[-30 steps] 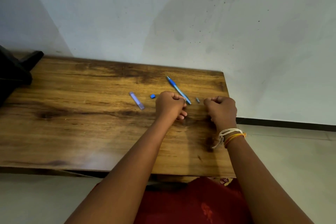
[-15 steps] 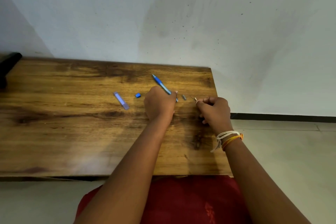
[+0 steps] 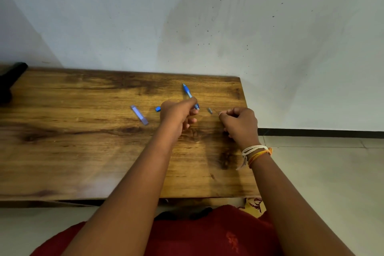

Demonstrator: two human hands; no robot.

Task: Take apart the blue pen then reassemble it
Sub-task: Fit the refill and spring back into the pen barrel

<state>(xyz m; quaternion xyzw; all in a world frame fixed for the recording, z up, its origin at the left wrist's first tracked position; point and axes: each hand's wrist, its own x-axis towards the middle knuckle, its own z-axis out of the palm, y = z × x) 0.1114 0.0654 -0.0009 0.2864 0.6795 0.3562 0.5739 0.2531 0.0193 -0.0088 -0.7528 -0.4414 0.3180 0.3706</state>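
The blue pen body (image 3: 187, 92) lies slanted on the wooden table (image 3: 83, 151), its near end under my left hand (image 3: 176, 115). That hand's forefinger and thumb are pinched on this end. A pale violet tube (image 3: 139, 114) lies to the left of the hand, with a small blue cap piece (image 3: 158, 108) between them. A tiny grey part (image 3: 210, 110) rests between my hands. My right hand (image 3: 241, 123) sits on the table by the right edge, fingers curled closed, thumb and forefinger tips pointing at the grey part. Nothing shows in its grasp.
The table stands against a pale wall (image 3: 207, 27); its right edge (image 3: 249, 141) is just beside my right hand. A black object (image 3: 10, 77) sits at the far left. Tiled floor (image 3: 332, 172) lies to the right, and red cloth (image 3: 197, 233) covers my lap.
My left hand has opened from a fist and reached its forefinger and thumb onto the pen's near end. The right hand has barely moved. The camera has shifted slightly.
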